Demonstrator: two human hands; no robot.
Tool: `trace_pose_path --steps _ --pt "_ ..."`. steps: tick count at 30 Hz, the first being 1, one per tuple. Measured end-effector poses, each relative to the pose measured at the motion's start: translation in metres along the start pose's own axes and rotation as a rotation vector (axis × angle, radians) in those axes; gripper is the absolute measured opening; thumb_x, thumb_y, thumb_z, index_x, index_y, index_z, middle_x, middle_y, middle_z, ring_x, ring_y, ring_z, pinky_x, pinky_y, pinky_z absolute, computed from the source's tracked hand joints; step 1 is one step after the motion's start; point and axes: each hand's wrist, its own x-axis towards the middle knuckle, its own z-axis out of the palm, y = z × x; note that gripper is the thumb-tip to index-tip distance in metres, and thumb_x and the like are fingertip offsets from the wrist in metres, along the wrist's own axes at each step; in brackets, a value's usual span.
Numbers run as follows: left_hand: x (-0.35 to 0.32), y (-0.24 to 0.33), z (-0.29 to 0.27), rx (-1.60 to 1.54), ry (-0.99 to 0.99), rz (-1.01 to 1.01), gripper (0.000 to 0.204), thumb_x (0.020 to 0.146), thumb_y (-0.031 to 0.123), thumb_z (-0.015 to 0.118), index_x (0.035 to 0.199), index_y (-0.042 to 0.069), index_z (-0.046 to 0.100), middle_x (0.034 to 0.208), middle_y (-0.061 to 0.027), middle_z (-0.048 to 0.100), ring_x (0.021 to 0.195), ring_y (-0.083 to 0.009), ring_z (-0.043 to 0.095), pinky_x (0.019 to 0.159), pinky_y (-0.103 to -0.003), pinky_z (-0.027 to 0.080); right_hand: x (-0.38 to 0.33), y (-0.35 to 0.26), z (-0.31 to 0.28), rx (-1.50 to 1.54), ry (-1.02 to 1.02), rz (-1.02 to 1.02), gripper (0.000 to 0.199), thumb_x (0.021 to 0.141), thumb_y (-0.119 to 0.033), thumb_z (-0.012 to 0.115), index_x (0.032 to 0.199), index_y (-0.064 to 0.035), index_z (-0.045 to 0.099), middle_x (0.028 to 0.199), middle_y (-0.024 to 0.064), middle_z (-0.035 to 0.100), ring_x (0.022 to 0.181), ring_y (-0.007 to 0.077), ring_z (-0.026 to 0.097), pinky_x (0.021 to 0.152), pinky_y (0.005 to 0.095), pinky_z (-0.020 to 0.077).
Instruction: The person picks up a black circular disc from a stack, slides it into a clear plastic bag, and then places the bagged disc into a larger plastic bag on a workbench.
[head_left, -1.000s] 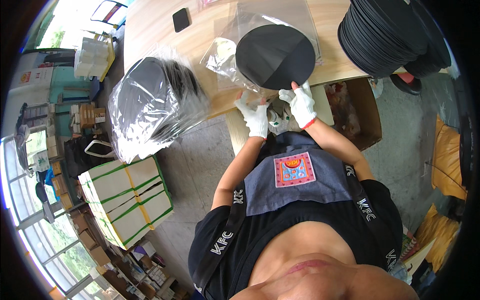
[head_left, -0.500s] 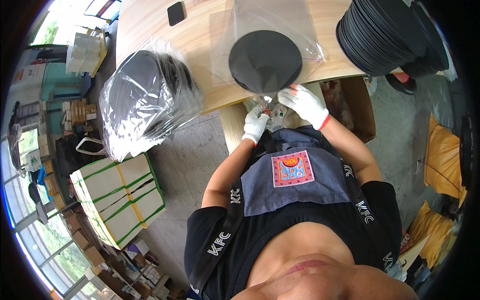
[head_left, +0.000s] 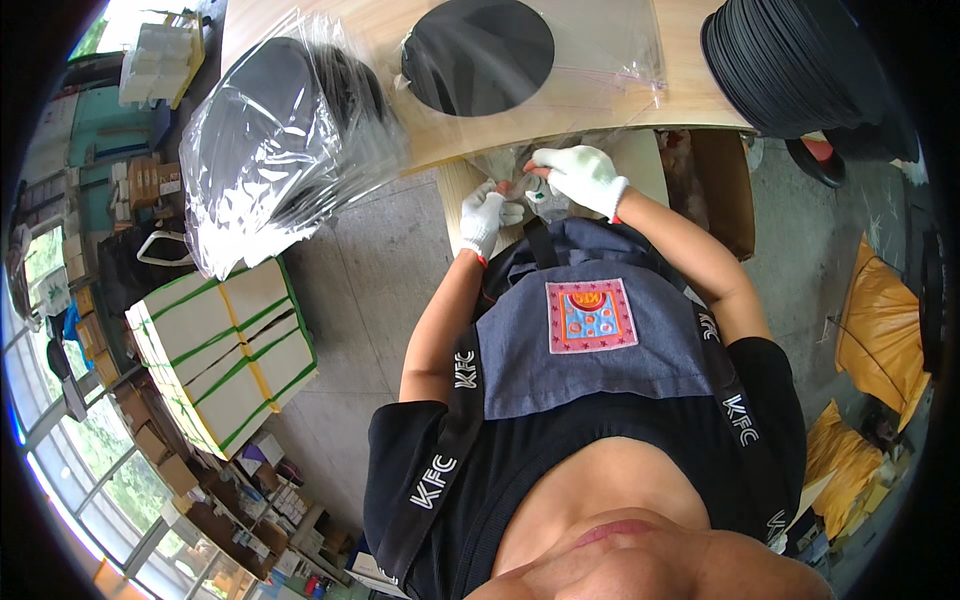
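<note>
Small object between both gloved hands' fingers

This looks like a packing workshop or small warehouse: a long pale wooden workbench carries a tall stack of black round discs and clear plastic bags of the same discs, strapped white cartons stand on the bare concrete floor, and cluttered shelves line the windows

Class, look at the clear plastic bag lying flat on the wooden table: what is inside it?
Inside the clear plastic bag lies one black round disc, flat on the wooden table. Whether more discs lie beneath it cannot be seen.
</note>
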Motion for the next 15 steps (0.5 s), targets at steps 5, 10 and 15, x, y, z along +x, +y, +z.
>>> trace_pose_path --steps 5,10,15 --pt "-0.008 0.0 -0.005 -0.091 -0.015 0.031 0.02 0.096 0.017 0.052 0.107 0.001 0.058 0.095 -0.0128 0.068 0.066 -0.0174 0.066 0.058 -0.027 0.056 0.011 0.0 0.036 -0.4 -0.129 -0.234 0.011 0.086 -0.03 0.055 0.089 -0.02 0.058 0.062 0.0073 0.062 0.056 0.0276 0.063 0.047 0.0431 0.0457" --pt "-0.001 -0.004 -0.013 -0.088 -0.056 0.041 0.02 0.096 0.015 0.048 0.105 0.0 0.057 0.092 -0.0142 0.068 0.066 -0.0192 0.066 0.06 -0.029 0.057 0.021 -0.005 0.045 -0.549 -0.123 -0.373 0.013 0.088 -0.029 0.051 0.089 -0.0175 0.057 0.058 0.0042 0.061 0.052 0.0256 0.062 0.042 0.0409 0.0441" --pt "-0.017 0.0 -0.017 -0.118 0.066 0.034 0.024 0.096 0.013 0.046 0.106 -0.004 0.059 0.09 -0.0132 0.069 0.067 -0.0196 0.067 0.063 -0.029 0.056 -0.019 0.025 -0.021 0.9 -0.024 0.423 0.02 0.095 -0.026 0.049 0.094 -0.0073 0.057 0.08 0.0049 0.063 0.067 0.0134 0.062 0.05 0.0254 0.0457"
